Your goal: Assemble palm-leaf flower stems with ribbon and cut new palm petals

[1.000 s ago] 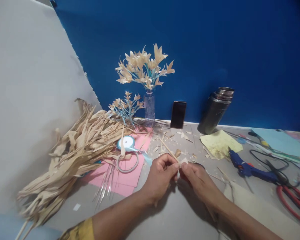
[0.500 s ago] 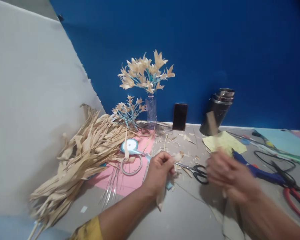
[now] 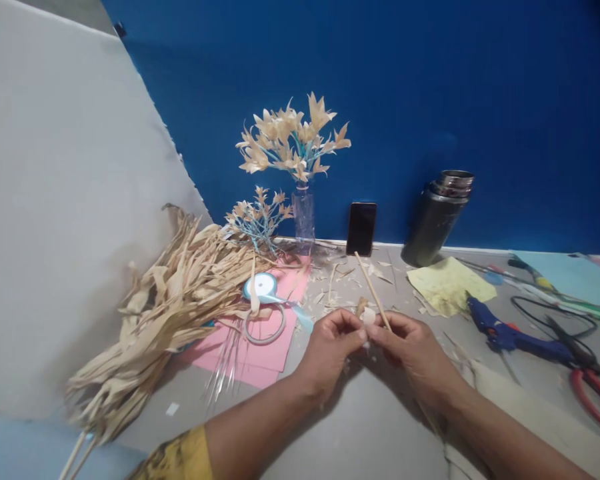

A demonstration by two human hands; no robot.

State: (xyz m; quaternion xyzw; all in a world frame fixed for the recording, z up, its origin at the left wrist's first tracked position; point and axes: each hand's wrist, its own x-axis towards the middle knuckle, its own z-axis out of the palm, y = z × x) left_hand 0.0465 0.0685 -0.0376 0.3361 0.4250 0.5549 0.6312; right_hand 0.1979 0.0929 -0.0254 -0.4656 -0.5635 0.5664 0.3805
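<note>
My left hand [image 3: 333, 347] and my right hand [image 3: 414, 348] meet low over the table, fingertips almost touching. Both are closed in a pinch. Between them shows a small pale piece of dried husk [image 3: 369, 316], gripped by the left fingertips and touching the right ones. A narrow straw-coloured strip [image 3: 371, 288] slants up out of my right hand, pointing at the phone. Dry scraps lie behind the fingers. Left of my hands are a roll of light blue ribbon [image 3: 261, 287] and a grey tape ring [image 3: 265, 325]. The scissors are not visible.
A heap of dried husks [image 3: 180, 293] lies left on pink paper [image 3: 260, 377]. Husk flowers [image 3: 293, 137] stand in a clear bottle [image 3: 303, 220]. Behind are a phone [image 3: 361, 229] and a dark flask [image 3: 437, 217]. Right: yellow paper [image 3: 453, 283], blue glue gun [image 3: 520, 343], red-handled cutters [image 3: 593, 393].
My right hand has come left to meet my left hand, bringing the straw-coloured strip along. The scissors, seen between the hands before, have gone from sight.
</note>
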